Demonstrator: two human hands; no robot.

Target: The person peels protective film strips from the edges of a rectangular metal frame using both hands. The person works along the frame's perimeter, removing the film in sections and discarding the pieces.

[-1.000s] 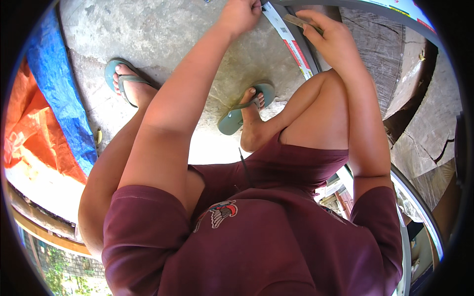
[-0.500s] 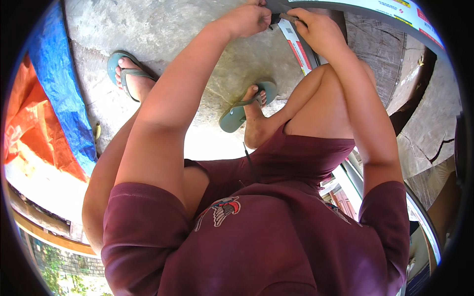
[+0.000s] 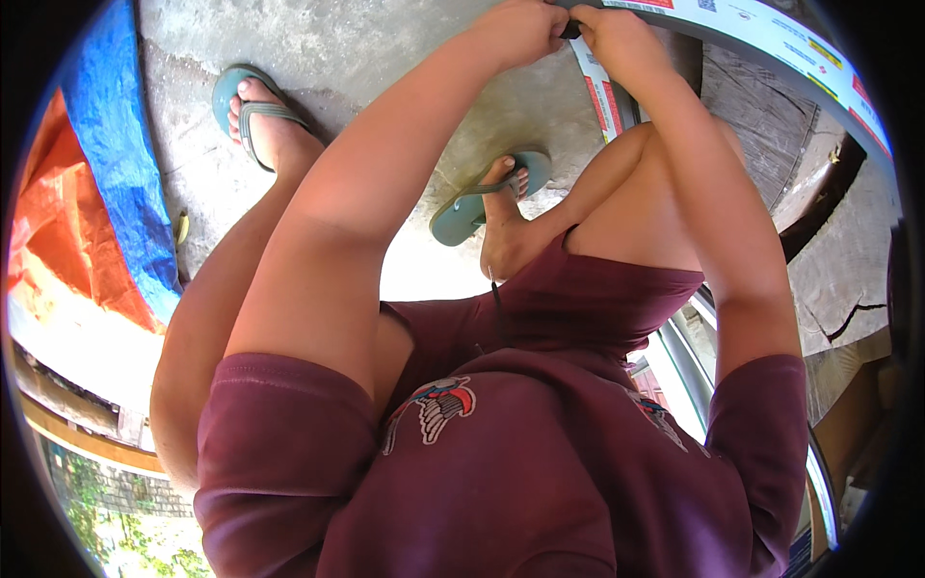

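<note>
**Fingers on the Rim: Keeping a Firm Two-Handed Grip**

Fingers of the left hand (image 3: 520, 29) and right hand (image 3: 617, 37) are curled shut around a small dark part at the bicycle rim (image 3: 771, 43), top of view. Judgement: keep wrists braced, rim steady against the knee (image 3: 655, 164).

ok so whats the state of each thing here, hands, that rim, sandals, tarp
left hand: closed, gripping at the rim's edge
right hand: closed beside the left, on the same spot
curved white rim: tilted across the top, held by both hands
small dark thing between the hands: too hidden to tell
green sandals: worn, flat on the concrete
blue tarp: crumpled on the ground
</note>
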